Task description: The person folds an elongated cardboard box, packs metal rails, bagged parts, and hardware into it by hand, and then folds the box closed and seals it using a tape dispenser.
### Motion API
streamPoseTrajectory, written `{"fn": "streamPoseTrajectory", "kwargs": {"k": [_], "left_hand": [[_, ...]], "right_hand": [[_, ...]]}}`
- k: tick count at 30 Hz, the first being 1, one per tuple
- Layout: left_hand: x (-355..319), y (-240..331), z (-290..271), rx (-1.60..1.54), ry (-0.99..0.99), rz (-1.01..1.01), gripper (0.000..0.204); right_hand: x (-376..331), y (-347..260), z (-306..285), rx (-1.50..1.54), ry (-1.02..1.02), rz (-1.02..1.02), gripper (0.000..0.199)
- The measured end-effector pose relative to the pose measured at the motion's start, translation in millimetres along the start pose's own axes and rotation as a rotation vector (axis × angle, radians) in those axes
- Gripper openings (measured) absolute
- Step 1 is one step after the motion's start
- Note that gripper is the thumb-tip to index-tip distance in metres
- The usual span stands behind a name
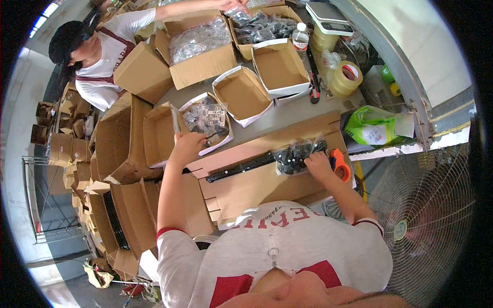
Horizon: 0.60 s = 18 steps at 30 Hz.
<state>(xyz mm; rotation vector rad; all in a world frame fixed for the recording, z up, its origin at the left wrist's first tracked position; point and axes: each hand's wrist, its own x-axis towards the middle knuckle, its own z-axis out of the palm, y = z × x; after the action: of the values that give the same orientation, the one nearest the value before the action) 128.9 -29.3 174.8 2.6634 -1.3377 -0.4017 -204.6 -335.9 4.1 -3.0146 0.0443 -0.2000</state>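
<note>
My left hand point(190, 146) reaches over the near edge of a small white-rimmed carton point(229, 134) holding clear bags of small metal pieces point(207, 117). Its fingers are closed beside a dark piece there; what they grip is too small to name. My right hand point(319, 166) rests with curled fingers at the near right side of a clear plastic bag of black parts point(294, 158); its fingertips are partly hidden. Long black rails point(239, 168) run left from that bag across a flat cardboard sheet point(257, 191).
Beside my right hand lies an orange tape dispenser point(340, 165). Two shallow cartons point(241, 95) point(281, 66), a bottle point(300, 38), tape rolls point(345, 79) and a scale point(328, 18) stand farther off. Another person point(105, 61) works at the far left; a fan point(411, 226) is at right.
</note>
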Motion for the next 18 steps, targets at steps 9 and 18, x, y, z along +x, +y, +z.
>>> {"fn": "streamPoseTrajectory", "kwargs": {"k": [9,18], "left_hand": [[-25,84,45,-0.368,0.453,0.248,0.012],[30,200,193,-0.286,0.575,0.36,0.027]], "right_hand": [[19,12,-29,-0.012,-0.273,-0.101,0.008],[22,55,0,0.032,-0.086,-0.21,0.024]]}}
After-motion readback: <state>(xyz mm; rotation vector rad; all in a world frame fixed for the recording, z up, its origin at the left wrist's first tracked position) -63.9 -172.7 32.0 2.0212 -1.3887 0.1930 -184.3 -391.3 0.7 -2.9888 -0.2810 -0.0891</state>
